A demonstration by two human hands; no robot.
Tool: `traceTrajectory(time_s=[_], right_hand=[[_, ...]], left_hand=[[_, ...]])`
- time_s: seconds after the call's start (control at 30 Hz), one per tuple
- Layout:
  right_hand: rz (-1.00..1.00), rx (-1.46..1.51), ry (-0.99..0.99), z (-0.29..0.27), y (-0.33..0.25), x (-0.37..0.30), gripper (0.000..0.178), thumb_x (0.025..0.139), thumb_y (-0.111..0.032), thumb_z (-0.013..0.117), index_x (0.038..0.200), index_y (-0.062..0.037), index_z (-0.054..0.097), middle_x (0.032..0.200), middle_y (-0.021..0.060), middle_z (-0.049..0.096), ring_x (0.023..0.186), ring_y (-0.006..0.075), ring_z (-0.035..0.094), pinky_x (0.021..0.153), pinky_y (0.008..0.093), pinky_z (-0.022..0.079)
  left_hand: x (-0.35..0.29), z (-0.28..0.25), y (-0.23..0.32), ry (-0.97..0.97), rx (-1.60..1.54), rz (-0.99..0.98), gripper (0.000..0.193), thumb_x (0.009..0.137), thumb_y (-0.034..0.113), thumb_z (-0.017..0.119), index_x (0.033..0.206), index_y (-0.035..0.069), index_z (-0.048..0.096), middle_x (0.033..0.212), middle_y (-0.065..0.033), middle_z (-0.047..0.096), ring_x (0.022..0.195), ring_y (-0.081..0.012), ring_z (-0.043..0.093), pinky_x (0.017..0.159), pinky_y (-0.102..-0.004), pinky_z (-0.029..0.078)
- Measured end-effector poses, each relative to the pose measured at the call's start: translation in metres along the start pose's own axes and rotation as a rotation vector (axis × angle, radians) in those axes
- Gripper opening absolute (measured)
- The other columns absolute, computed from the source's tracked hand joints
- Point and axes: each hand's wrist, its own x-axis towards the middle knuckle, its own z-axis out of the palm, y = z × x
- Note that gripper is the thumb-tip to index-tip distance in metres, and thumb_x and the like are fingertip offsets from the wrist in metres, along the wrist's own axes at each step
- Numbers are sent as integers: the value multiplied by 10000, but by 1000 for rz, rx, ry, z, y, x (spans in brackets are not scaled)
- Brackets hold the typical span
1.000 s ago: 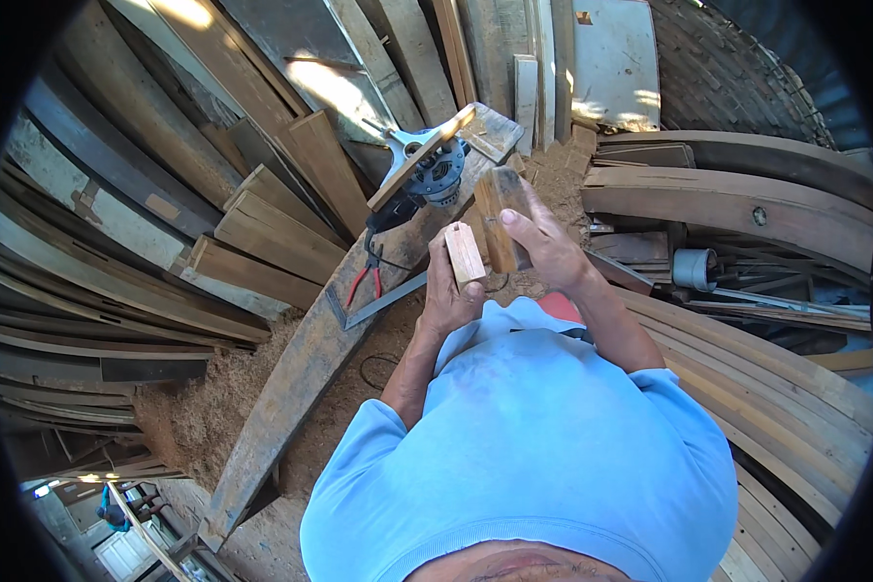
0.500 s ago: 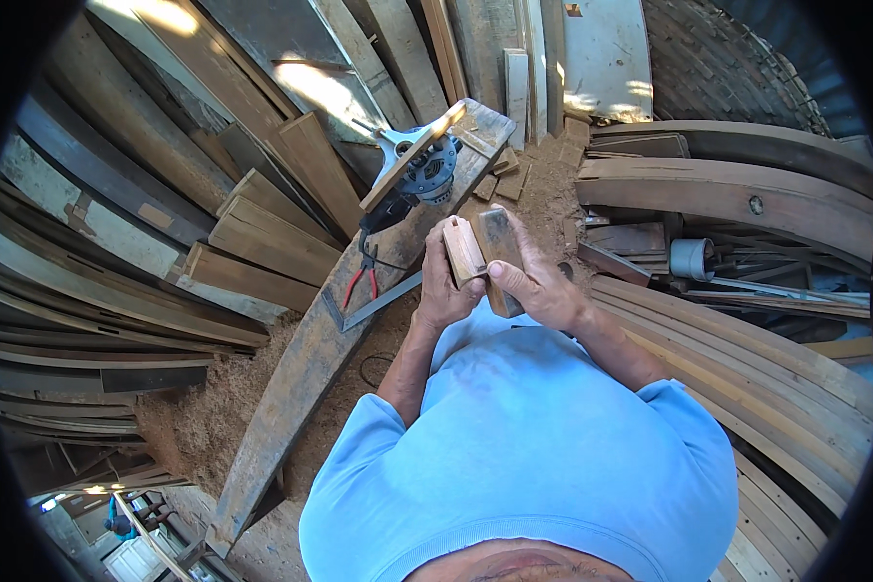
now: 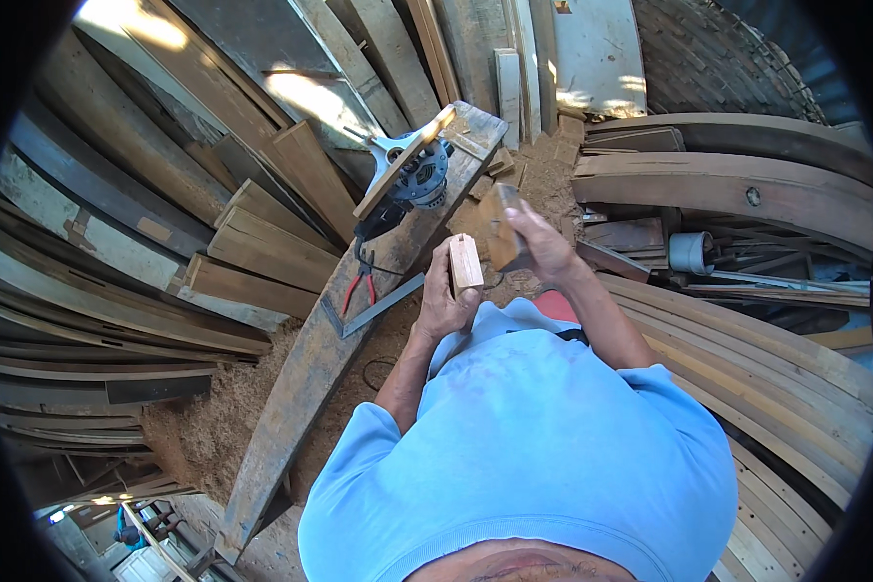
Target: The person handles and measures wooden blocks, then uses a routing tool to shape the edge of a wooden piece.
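My left hand (image 3: 440,303) is closed round a pale, squared wooden block (image 3: 467,264) with a small notch in its upper end. Beside it, my right hand (image 3: 550,244) grips a darker, worn wooden block (image 3: 501,231), slightly blurred and tilted. A narrow gap separates the two blocks, both in front of my waist. On the long plank bench (image 3: 296,407) to the left lie a metal try square (image 3: 383,307) and pliers with red handles (image 3: 361,287). Beyond them sits a blue-grey power tool (image 3: 419,175) with a wooden strip across it.
Boards (image 3: 272,242) lean in rows on the left. More long planks (image 3: 747,359) are stacked at the right, near a grey pipe piece (image 3: 690,252). Sawdust (image 3: 204,427) and offcuts (image 3: 501,163) cover parts of the floor. Another person (image 3: 126,533) is far off at lower left.
The two blocks were against each other, with both hands meeting there. My right hand has drawn the darker block away, and the pale block has turned more upright in my left hand.
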Motion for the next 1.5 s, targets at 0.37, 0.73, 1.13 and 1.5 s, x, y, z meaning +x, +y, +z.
traceTrajectory(time_s=[0.37, 0.73, 1.13, 1.5], right_hand=[[-43, 129, 281, -78, -1, -63, 509, 1032, -415, 540, 1396, -70, 454, 1154, 76, 625, 1013, 179, 637, 869, 363, 544], [-455, -944, 239, 10, -49, -52, 920, 964, -442, 608, 1603, -35, 86, 1469, 300, 388, 1326, 437, 438, 1111, 469, 366], [-501, -816, 360, -7, -86, -12, 848, 982, -365, 588, 1568, 54, 140, 1345, 283, 524, 1238, 383, 544, 1071, 430, 410], [-331, -272, 77, 38, -96, -60, 793, 1037, -400, 532, 1581, 17, 133, 1426, 145, 490, 1314, 207, 459, 1119, 330, 359]], left_hand=[[40, 23, -19, -77, -182, -292, 885, 907, 825, 311, 1335, 55, 395, 1073, -60, 540, 915, -149, 559, 767, -314, 499], [114, 78, 35, -146, -627, -453, 924, 950, 790, 230, 1367, 9, 491, 1217, -180, 616, 1107, -264, 644, 939, -383, 543], [84, 77, 10, -253, -259, -294, 857, 942, 796, 270, 1277, 27, 446, 920, -66, 527, 804, -139, 546, 670, -302, 479], [75, 41, 42, -110, -134, -22, 1003, 873, 829, 432, 1370, -41, 383, 1126, -137, 569, 1044, -212, 566, 907, -366, 475]])
